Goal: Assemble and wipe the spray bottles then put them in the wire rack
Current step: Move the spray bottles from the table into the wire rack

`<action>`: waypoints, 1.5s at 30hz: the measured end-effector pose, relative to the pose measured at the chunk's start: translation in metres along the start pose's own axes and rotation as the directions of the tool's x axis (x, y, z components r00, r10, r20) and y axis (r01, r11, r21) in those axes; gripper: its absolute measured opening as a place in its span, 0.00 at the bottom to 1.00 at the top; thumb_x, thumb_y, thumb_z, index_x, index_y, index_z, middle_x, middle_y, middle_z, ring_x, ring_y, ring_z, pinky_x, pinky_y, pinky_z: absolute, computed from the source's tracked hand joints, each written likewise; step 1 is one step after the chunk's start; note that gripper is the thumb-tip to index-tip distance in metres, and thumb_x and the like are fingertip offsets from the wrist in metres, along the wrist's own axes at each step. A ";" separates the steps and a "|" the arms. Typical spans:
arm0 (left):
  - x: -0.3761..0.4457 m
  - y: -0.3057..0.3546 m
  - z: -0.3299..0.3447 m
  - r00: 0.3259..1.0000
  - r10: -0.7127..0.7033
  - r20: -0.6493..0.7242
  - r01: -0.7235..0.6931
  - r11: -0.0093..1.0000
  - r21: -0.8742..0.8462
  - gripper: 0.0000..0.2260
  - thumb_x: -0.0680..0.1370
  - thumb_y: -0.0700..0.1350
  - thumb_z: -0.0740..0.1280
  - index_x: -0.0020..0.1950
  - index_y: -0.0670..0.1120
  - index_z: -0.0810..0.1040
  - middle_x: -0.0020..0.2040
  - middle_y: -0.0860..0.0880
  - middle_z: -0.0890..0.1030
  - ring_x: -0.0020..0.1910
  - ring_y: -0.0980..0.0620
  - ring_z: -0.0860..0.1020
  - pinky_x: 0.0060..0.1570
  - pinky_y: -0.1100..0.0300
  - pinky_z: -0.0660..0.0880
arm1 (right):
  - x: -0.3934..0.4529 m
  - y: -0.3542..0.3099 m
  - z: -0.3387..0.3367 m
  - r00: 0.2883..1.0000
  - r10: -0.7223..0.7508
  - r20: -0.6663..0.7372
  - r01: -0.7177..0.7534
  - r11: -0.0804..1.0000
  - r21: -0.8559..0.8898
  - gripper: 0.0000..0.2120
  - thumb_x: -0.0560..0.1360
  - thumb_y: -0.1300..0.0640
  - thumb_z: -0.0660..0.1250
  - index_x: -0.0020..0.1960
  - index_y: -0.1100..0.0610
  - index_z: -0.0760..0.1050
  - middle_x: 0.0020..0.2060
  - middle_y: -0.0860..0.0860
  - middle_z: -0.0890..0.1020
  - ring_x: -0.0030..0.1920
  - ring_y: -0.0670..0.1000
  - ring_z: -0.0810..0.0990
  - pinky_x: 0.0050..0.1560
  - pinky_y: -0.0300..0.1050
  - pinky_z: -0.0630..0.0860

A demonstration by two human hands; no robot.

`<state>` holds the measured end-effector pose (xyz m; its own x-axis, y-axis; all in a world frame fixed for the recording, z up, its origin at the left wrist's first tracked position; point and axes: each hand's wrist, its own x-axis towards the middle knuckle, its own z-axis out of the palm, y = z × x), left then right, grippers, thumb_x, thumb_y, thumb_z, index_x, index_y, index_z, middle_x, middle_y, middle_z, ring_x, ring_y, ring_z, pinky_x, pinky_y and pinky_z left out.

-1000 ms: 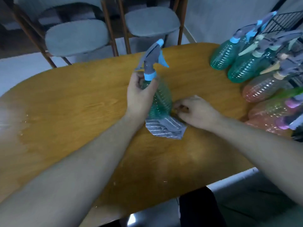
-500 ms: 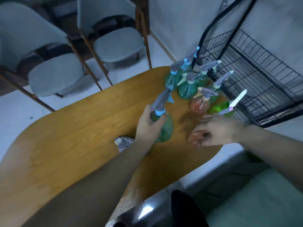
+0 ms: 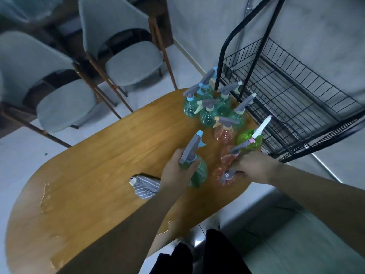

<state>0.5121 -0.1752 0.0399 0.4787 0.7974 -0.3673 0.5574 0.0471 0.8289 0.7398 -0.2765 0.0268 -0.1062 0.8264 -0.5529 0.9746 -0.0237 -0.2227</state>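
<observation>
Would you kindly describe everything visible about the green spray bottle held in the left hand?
The green spray bottle has a translucent, ribbed, plastic-looking body, a light-blue collar and a grey trigger head tipped with a blue nozzle. It is assembled, tilted slightly, at the wooden table's near side. The left hand grips its neck and shoulder. Whether its base touches the table is unclear.

The striped cloth (image 3: 145, 185) has been released by the right hand (image 3: 254, 168) and left on the surface (image 3: 94, 175); that hand has been moved onto a pink bottle (image 3: 224, 176), now gripped at its neck.
</observation>
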 end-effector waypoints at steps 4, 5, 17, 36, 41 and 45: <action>-0.003 0.010 -0.014 0.996 0.044 0.072 -0.046 0.999 0.026 0.09 0.80 0.50 0.71 0.59 0.55 0.76 0.42 0.58 0.79 0.36 0.62 0.76 0.30 0.69 0.68 | -0.025 -0.008 -0.022 0.997 0.022 -0.077 -0.020 1.000 0.019 0.14 0.80 0.48 0.62 0.63 0.37 0.77 0.58 0.39 0.80 0.55 0.48 0.81 0.49 0.39 0.73; -0.003 0.013 -0.017 0.994 0.053 0.091 -0.054 0.999 0.004 0.08 0.80 0.50 0.71 0.58 0.57 0.76 0.42 0.58 0.79 0.37 0.63 0.76 0.31 0.70 0.68 | -0.032 -0.009 -0.030 0.996 0.036 -0.079 -0.033 0.999 0.035 0.13 0.80 0.48 0.63 0.63 0.38 0.77 0.57 0.37 0.79 0.55 0.48 0.81 0.48 0.38 0.71; 0.004 0.120 -0.025 0.903 0.381 0.200 -0.367 0.924 -0.105 0.06 0.81 0.53 0.68 0.58 0.59 0.74 0.43 0.64 0.80 0.42 0.68 0.78 0.37 0.75 0.70 | -0.120 -0.002 -0.131 0.892 0.319 -0.321 -0.265 0.943 0.202 0.07 0.78 0.49 0.66 0.54 0.41 0.79 0.39 0.44 0.84 0.37 0.46 0.81 0.40 0.43 0.78; 0.122 0.248 0.213 0.917 0.302 0.262 -0.301 0.953 -0.042 0.10 0.83 0.47 0.66 0.63 0.48 0.74 0.43 0.57 0.75 0.37 0.60 0.73 0.38 0.63 0.68 | -0.140 0.285 -0.133 0.911 0.377 -0.169 -0.376 0.926 0.041 0.08 0.77 0.49 0.67 0.56 0.44 0.79 0.41 0.43 0.82 0.41 0.45 0.78 0.40 0.40 0.73; 0.139 0.238 0.280 0.920 0.179 0.349 -0.216 0.974 0.070 0.10 0.85 0.48 0.63 0.64 0.48 0.69 0.42 0.54 0.74 0.35 0.55 0.74 0.32 0.63 0.69 | -0.126 0.343 -0.109 0.931 0.350 -0.108 -0.353 0.936 -0.011 0.11 0.78 0.51 0.66 0.59 0.43 0.79 0.47 0.43 0.85 0.46 0.48 0.81 0.48 0.44 0.78; 0.147 0.232 0.321 0.917 0.089 0.390 -0.163 0.973 0.160 0.12 0.85 0.48 0.62 0.67 0.46 0.68 0.43 0.55 0.73 0.37 0.59 0.73 0.32 0.66 0.69 | -0.112 0.373 -0.094 0.943 0.327 -0.054 -0.328 0.945 -0.001 0.11 0.78 0.51 0.66 0.59 0.41 0.80 0.50 0.42 0.85 0.48 0.47 0.82 0.52 0.45 0.78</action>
<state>0.9295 -0.2404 0.0422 0.7529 0.5006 -0.4272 0.5735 -0.1806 0.7991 1.1335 -0.3254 0.0815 0.2295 0.8022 -0.5512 0.9558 -0.2927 -0.0279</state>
